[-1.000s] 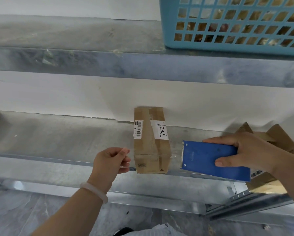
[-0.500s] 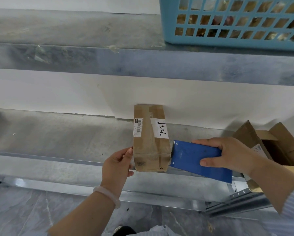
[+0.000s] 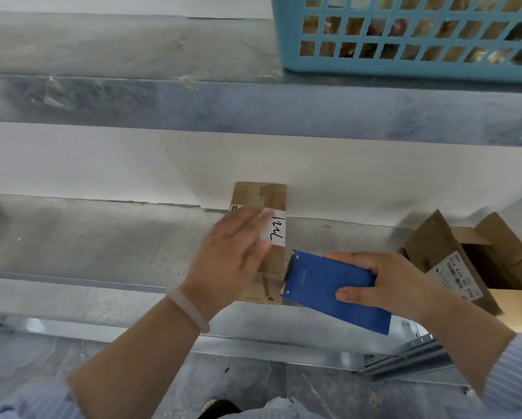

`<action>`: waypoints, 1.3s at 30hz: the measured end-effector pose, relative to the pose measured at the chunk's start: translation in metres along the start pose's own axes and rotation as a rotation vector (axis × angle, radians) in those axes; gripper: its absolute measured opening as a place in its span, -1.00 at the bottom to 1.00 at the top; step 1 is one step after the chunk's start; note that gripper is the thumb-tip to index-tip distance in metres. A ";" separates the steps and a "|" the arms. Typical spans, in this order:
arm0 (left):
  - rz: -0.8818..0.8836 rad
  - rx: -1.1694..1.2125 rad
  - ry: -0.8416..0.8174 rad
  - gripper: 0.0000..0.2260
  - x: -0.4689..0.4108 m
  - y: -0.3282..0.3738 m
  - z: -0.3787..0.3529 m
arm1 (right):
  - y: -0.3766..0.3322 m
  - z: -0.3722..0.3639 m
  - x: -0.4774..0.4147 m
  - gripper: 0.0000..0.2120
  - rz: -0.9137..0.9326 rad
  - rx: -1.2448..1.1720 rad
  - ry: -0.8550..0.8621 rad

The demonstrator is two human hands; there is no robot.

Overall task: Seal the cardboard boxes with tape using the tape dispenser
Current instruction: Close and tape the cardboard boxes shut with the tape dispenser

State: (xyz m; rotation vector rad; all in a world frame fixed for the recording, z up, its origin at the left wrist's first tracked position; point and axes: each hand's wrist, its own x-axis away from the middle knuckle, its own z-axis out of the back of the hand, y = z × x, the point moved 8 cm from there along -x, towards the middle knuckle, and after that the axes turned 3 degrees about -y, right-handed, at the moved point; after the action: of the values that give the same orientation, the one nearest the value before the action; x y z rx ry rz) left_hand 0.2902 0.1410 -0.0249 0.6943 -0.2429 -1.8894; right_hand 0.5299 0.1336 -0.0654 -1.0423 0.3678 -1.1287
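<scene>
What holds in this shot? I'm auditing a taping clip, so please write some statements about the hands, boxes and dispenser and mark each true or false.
1. The right hand grips the blue dispenser. True.
2. The left hand is over the small box with its fingers straight. True.
3. The dispenser's toothed edge points away from the small box. False: it faces the box's right side, close beside it.
4. The basket shares a shelf with the small box. False: it sits on the upper shelf.
5. The right-side box is sealed. False: its flaps stand open.
</scene>
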 end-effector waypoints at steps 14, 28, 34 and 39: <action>-0.077 -0.446 -0.460 -0.55 -0.015 -0.004 -0.062 | 0.018 0.027 0.029 -0.42 -0.036 -0.068 -0.032; -0.050 -0.409 -0.427 -0.44 -0.013 -0.004 -0.062 | -0.034 -0.015 0.006 -0.39 -0.163 0.753 0.091; -0.056 -0.398 -0.432 -0.40 -0.012 -0.004 -0.061 | 0.001 -0.024 -0.001 -0.45 -0.293 0.846 0.083; -0.007 -0.268 -0.425 -0.49 -0.015 -0.008 -0.057 | 0.018 0.013 -0.003 -0.40 -0.251 1.045 0.335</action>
State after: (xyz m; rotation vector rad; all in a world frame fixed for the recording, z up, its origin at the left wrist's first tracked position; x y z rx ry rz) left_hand 0.3208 0.1660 -0.0696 0.1086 -0.2475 -2.0144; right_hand 0.5480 0.1436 -0.0747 0.0291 -0.1220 -1.4671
